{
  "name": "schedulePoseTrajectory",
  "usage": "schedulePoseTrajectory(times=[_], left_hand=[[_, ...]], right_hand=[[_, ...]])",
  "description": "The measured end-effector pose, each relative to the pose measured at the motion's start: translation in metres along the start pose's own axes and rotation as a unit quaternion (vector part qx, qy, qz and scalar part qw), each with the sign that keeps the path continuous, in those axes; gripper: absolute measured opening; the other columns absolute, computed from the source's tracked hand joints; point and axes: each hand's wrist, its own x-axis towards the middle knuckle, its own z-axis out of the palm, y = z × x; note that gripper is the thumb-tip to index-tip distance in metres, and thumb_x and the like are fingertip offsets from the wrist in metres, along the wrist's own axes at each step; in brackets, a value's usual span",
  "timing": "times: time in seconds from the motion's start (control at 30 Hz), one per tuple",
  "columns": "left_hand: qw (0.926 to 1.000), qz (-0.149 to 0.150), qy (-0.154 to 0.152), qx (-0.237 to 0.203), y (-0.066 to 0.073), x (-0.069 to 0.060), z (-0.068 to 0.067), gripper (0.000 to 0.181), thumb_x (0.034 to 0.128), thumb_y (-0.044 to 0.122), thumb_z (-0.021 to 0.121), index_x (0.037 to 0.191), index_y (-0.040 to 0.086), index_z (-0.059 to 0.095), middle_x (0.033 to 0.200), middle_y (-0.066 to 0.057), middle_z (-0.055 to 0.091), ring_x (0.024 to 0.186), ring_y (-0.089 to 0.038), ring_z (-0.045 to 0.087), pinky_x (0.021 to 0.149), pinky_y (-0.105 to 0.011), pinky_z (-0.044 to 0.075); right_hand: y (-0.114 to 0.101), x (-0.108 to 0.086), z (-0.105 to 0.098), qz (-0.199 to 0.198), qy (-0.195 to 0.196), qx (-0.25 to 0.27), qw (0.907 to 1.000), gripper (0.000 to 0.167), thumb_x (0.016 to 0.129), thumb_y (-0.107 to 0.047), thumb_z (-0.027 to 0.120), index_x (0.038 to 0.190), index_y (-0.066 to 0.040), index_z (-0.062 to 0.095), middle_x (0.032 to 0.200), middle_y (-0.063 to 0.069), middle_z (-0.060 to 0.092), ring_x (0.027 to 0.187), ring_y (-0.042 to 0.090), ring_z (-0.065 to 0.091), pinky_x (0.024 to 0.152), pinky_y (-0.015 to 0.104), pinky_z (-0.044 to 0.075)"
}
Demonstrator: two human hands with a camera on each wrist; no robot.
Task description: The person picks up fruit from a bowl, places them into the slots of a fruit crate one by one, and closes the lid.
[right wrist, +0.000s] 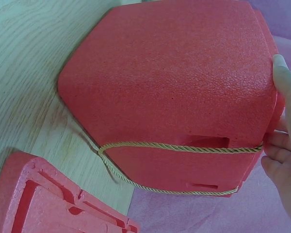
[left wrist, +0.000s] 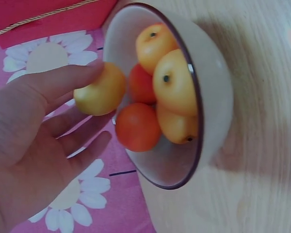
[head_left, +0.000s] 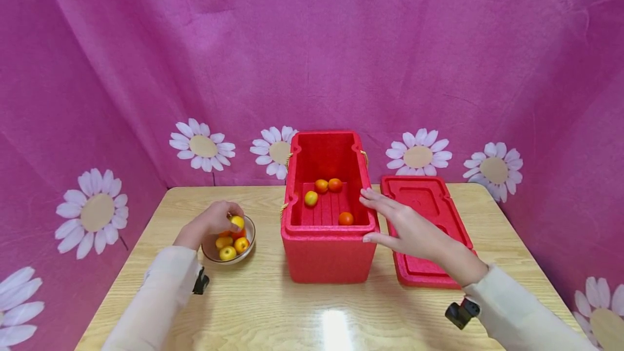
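My left hand pinches a yellow fruit between thumb and fingers, over the far-left part of a bowl. Several yellow and orange-red fruits lie in that bowl, among them a red-orange one near my fingertips. A red foam box stands open at the middle of the table. Inside it are a yellow fruit and three orange-red ones, one near the front wall. My right hand rests on the box's right rim, fingers extended; in the right wrist view the thumb touches the rim too.
The red lid lies on the table to the right of the box, partly under my right forearm in the head view. A rope handle hangs along the box's side. Behind the table is a purple curtain with daisies.
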Motion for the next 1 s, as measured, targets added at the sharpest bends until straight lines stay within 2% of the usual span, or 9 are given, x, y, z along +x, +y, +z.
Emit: schedulePoseTrajectory(times=[0.27,0.63,1.0], left_hand=[[0.9994,-0.005,-0.029,-0.016,0.007,-0.006,-0.009,0.026,0.081,0.005,0.07,0.106,0.0,0.067,0.108,-0.017,0.068,0.09,-0.024,0.057,0.09,-0.042,0.05],[0.9995,-0.003,-0.027,-0.018,0.02,-0.011,-0.015,0.027,0.0817,0.007,0.069,0.108,0.001,0.066,0.11,-0.016,0.067,0.094,-0.024,0.058,0.092,-0.043,0.048],[0.9993,0.016,-0.031,-0.012,0.035,-0.015,-0.023,0.029,0.083,0.005,0.067,0.112,0.001,0.066,0.113,-0.016,0.067,0.095,-0.024,0.058,0.093,-0.044,0.05]], right_hand=[[0.0,0.0,0.0,-0.003,0.003,-0.002,1.0,0.081,0.079,-0.048,0.073,0.145,-0.012,0.043,0.153,0.008,0.04,0.141,0.029,0.039,0.099,0.043,0.05],[-0.001,0.0,0.0,-0.004,0.005,-0.001,1.0,0.081,0.079,-0.046,0.074,0.144,-0.011,0.043,0.153,0.008,0.04,0.141,0.029,0.039,0.099,0.042,0.05],[0.0,0.0,0.0,-0.003,0.004,0.0,1.0,0.081,0.079,-0.05,0.072,0.144,-0.011,0.043,0.153,0.008,0.04,0.141,0.03,0.039,0.099,0.043,0.05]])
